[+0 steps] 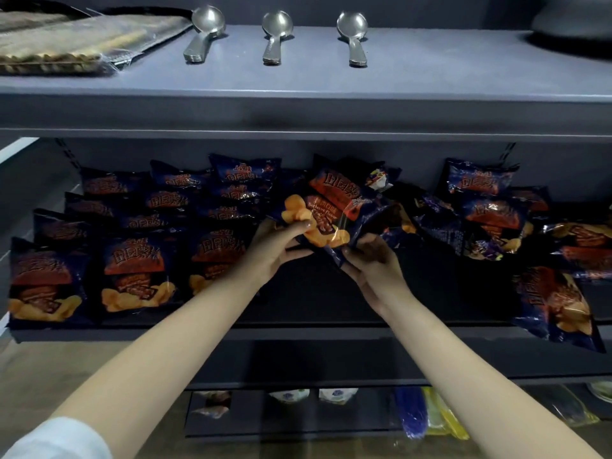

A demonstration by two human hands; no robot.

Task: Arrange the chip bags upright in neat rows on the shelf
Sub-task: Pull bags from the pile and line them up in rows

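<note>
At centre frame, the left hand and right hand both grip one chip bag by its lower edge, tilted, probably to square it up for the gap on the shelf below. Frame left, tidy rows stand done. Frame right, a jumbled pile crowds in, and an overhanging bag droops past the lip, lower right.

Dark vessel cut by edge, rear chip bags overlapped
</note>
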